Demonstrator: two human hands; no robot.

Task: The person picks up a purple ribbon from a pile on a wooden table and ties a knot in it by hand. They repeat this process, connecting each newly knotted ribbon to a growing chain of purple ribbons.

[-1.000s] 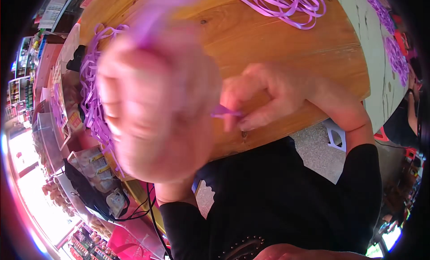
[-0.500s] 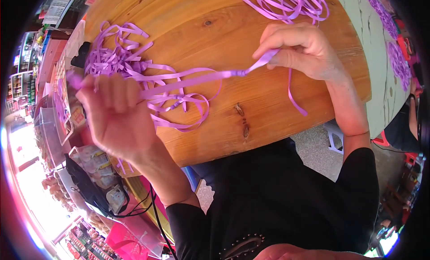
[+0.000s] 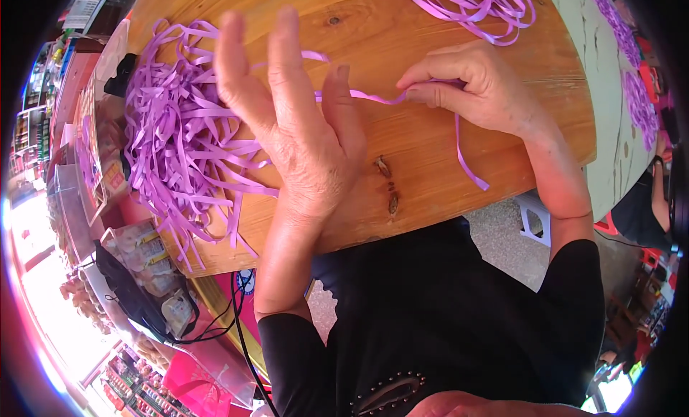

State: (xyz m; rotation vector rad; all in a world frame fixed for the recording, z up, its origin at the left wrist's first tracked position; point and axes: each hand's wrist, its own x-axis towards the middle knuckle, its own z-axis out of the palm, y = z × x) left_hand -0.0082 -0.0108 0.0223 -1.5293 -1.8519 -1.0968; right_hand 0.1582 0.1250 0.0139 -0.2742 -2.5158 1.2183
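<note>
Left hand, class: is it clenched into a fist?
No, the left hand has two fingers stretched out and apart, with the thumb clear of them.

The left hand (image 3: 305,144) is now spread, and the purple ribbon (image 3: 369,96) is slack.
Compared with half a second before, this hand is nearer to the right hand (image 3: 484,90), its fingers extended instead of curled. The ribbon between the hands is no longer stretched straight; it waves a little. The wide loops are gone from the middle of the wooden table (image 3: 445,158), and the ribbon pile (image 3: 176,126) shows more of its lower part.
</note>
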